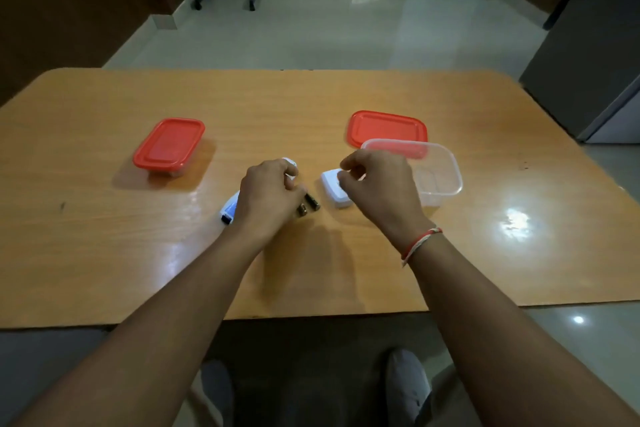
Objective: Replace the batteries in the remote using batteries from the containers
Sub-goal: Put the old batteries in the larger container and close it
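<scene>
Remote point(231, 206) under left hand point(266, 199), fingers curled

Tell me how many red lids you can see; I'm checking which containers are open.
2. One red lid is on the closed container at left. The other lies on the table behind the open clear container at right.

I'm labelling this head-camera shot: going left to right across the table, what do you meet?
closed red-lidded container → white remote → left hand → two loose batteries → white battery cover → right hand → open clear container, with the loose red lid behind it.
</scene>
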